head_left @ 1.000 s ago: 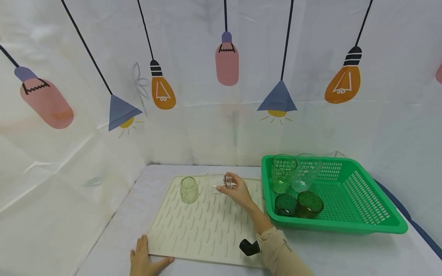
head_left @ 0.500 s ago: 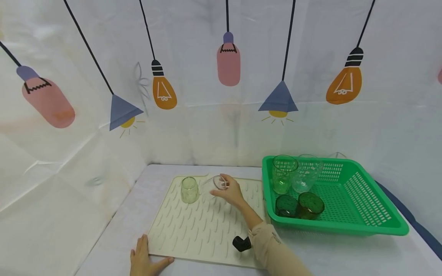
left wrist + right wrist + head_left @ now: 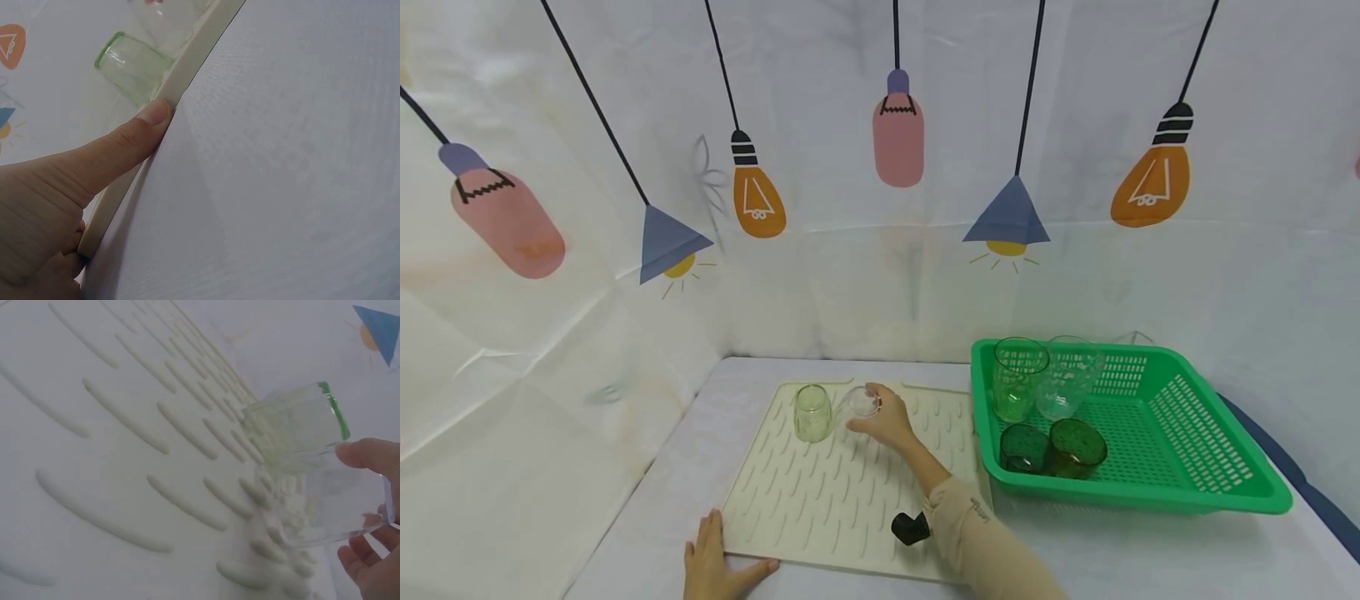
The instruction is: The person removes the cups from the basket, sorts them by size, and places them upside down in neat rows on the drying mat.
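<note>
Plainly, clear glass (image 3: 328, 497) in right hand (image 3: 886, 419)

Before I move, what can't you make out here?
Head view: near right corner of the mat, hidden by the right sleeve.
Head view: wrist of the left hand, cut off by the bottom edge.
Right wrist view: whether the clear glass touches the mat; blur obscures it.

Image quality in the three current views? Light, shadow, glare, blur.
Head: fairly even light, but the clear glass nearly melts into the pale mat; left wrist: dim and greyish, soft shadow along the mat's edge, small glint on the green glass; right wrist: hazy, low contrast, both glasses soft-edged, whether from motion or focus I can't tell.
</note>
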A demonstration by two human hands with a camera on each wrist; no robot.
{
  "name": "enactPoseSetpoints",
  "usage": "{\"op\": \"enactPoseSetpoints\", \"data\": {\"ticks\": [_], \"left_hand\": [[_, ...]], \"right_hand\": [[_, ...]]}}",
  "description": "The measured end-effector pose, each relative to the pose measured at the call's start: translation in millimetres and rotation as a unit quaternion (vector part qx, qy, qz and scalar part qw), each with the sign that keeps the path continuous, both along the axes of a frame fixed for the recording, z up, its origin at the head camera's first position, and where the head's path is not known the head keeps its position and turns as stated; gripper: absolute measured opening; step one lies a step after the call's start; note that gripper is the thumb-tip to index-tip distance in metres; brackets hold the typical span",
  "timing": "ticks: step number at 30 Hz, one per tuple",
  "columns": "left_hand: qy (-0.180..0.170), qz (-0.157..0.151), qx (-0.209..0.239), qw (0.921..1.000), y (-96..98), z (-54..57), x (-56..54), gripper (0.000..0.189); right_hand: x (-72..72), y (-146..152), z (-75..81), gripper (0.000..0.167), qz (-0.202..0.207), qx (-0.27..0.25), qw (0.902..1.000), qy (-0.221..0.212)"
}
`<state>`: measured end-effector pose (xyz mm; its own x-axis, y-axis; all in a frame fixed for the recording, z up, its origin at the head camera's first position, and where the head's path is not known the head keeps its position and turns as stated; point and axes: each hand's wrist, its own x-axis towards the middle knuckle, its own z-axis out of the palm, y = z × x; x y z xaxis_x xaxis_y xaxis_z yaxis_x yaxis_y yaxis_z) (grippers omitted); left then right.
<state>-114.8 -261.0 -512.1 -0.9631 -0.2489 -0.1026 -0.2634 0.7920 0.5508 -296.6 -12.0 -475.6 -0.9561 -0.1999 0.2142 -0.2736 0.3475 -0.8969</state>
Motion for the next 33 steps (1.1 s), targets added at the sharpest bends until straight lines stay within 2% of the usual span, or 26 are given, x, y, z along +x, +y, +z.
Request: {"op": "enactPoseSetpoints", "data": {"ticks": [6,15,19,26,29,33], "left_hand": [[-0.006,-0.003,0.000,1.0000,-1.4,-1.1,-0.9,0.129],[0.012,-0.001,-0.001,0.9999,0.1,0.1,0.2,0.127],[0.009,-0.002,0.000,1.0000,-0.1,-0.4,0.7,0.127],[0.008,-0.003,-0.004,1.0000,-1.1,-0.9,1.0,0.128],[0.008,-0.003,-0.004,1.0000,-1.1,-1.3,0.7,0.128],[0.008,-0.005,-0.001,1.0000,-0.5,-0.8,0.5,0.127]], "right_hand": [[4.2,-2.7,-7.5,0.070,0.013,0.026,0.9992,0.029],[1.0,-3.3,-4.5,0.072,0.027,0.036,0.9973,0.057],[-0.2,-1.6,-5.5,0.076,0.040,0.059,0.9964,0.047],[1.2,3.4,-7.6,0.080,0.069,0.090,0.9935,0.005],[3.6,4.5,-9.3,0.078,0.066,0.105,0.9923,0.001],[11.7,5.7,-8.1,0.079,0.033,0.096,0.9947,-0.011]]}}
